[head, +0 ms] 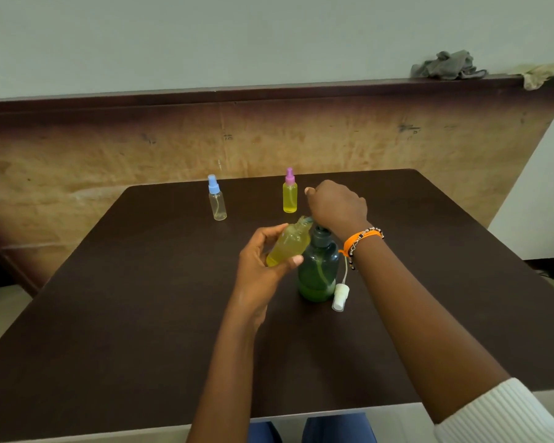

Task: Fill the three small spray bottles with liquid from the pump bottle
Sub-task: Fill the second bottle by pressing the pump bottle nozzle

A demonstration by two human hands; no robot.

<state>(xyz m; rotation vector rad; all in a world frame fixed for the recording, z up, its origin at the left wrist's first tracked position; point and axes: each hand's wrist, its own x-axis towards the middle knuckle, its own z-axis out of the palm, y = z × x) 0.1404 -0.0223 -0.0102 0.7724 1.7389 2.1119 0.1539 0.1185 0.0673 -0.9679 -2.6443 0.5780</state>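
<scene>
A dark green pump bottle (318, 270) stands mid-table, liquid low in its base. My right hand (336, 204) presses down on its pump head, fingers closed over it. My left hand (263, 266) holds an uncapped small bottle (288, 246) tilted with its mouth at the pump spout; yellow liquid fills much of it. Its white spray cap (340, 295) with tube lies beside the pump bottle on the right. Farther back stand a pink-capped bottle (290, 193) full of yellow liquid and a blue-capped bottle (216, 199) that looks clear.
The dark brown table (125, 314) ends at a near edge by my lap. A wooden panel (109, 148) rises behind it, with a grey cloth (445, 65) on its top ledge at the right.
</scene>
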